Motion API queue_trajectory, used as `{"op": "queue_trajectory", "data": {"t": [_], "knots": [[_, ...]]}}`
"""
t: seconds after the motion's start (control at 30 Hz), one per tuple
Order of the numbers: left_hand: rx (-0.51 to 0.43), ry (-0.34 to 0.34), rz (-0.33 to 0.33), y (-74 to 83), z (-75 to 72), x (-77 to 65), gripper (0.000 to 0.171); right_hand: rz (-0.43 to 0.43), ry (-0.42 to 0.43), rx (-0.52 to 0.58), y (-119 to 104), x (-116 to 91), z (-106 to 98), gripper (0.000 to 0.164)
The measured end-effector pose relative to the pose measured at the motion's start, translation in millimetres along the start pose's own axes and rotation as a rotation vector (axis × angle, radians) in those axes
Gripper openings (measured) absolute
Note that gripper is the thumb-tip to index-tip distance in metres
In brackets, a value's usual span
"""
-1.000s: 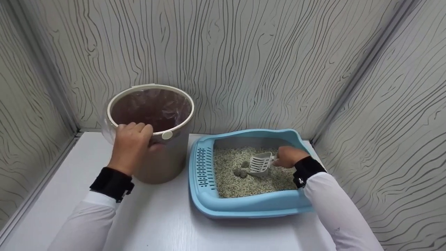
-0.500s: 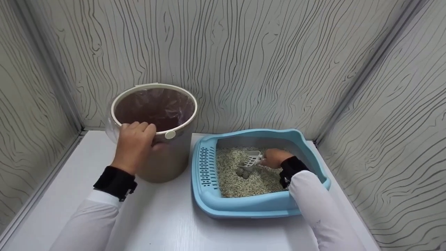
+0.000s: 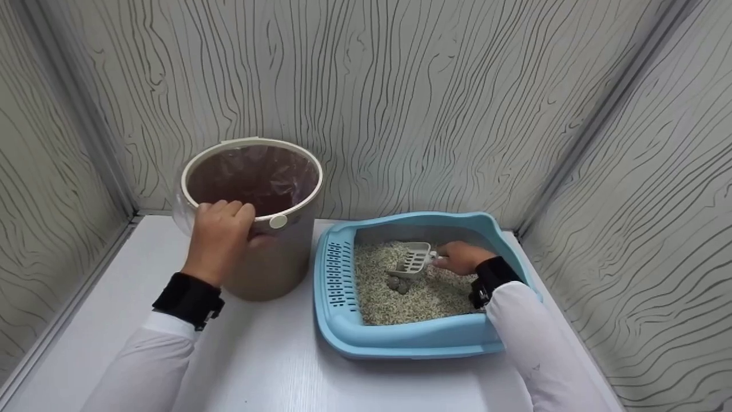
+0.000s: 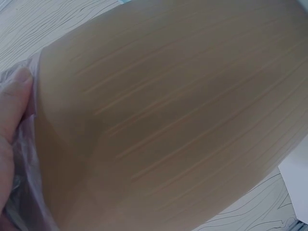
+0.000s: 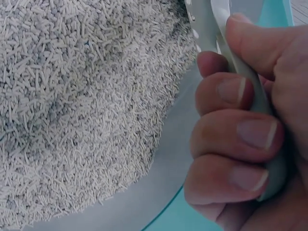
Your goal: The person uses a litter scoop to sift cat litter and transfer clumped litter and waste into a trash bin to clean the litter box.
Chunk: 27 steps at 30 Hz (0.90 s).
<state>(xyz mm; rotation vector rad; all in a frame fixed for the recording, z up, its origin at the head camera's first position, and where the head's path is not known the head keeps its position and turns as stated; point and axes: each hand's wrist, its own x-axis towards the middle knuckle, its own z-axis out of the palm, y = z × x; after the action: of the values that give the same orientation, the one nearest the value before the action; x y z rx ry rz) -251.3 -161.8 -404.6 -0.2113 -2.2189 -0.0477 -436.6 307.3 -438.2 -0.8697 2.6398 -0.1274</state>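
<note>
My left hand (image 3: 220, 240) grips the near rim of a tan trash bin (image 3: 271, 266), fingers over the rim and its clear plastic liner (image 3: 251, 177). In the left wrist view the thumb (image 4: 17, 96) presses the liner against the ribbed bin (image 4: 183, 115). My right hand (image 3: 464, 257) holds a pale grey litter scoop (image 3: 416, 258) inside the blue litter box (image 3: 400, 337); fingers curl round its handle (image 5: 262, 98) in the right wrist view. The slotted scoop lies tilted at the litter (image 3: 389, 309), close behind several dark clumps (image 3: 402, 288).
Bin and litter box stand side by side on a white table (image 3: 274, 366). The box has a perforated ledge (image 3: 337, 274) on its left side. Wood-patterned panels (image 3: 372, 114) enclose the back and both sides.
My right hand has moved the scoop left towards the clumps, then tipped it and drawn back slightly right. My left hand keeps its grip on the bin rim.
</note>
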Motion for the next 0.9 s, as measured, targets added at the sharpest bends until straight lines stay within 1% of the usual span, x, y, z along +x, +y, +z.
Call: {"op": "queue_trajectory", "data": {"t": [0.2,0.4,0.5,0.6,0.67,0.73,0.83,0.9], "knots": [[-0.009,-0.004,-0.004,0.5,-0.5,0.6,0.06,0.011,0.014,0.034,7,-13,-12,0.052],[-0.012,-0.007,-0.011,0.9,0.8,-0.7,0.059,-0.045,0.023,0.053,8,-25,-25,0.033],[-0.018,-0.01,-0.021,0.8,1.2,-1.9,0.058,-0.071,0.023,0.068,8,-32,-32,0.028],[-0.023,-0.014,-0.023,0.7,1.3,-2.1,0.058,-0.099,0.042,0.059,7,-40,-37,0.029],[-0.023,-0.017,-0.019,0.9,1.3,-1.9,0.058,-0.101,0.055,0.062,6,-45,-40,0.029],[-0.026,-0.019,-0.02,1.1,0.9,-1.5,0.058,-0.105,0.064,0.073,5,-50,-44,0.031],[-0.031,-0.02,-0.025,1.4,0.0,-0.9,0.058,-0.108,0.08,0.088,3,-58,-49,0.03],[-0.035,-0.021,-0.028,1.7,-0.8,-0.6,0.059,-0.124,0.092,0.102,2,-63,-52,0.031]]}}
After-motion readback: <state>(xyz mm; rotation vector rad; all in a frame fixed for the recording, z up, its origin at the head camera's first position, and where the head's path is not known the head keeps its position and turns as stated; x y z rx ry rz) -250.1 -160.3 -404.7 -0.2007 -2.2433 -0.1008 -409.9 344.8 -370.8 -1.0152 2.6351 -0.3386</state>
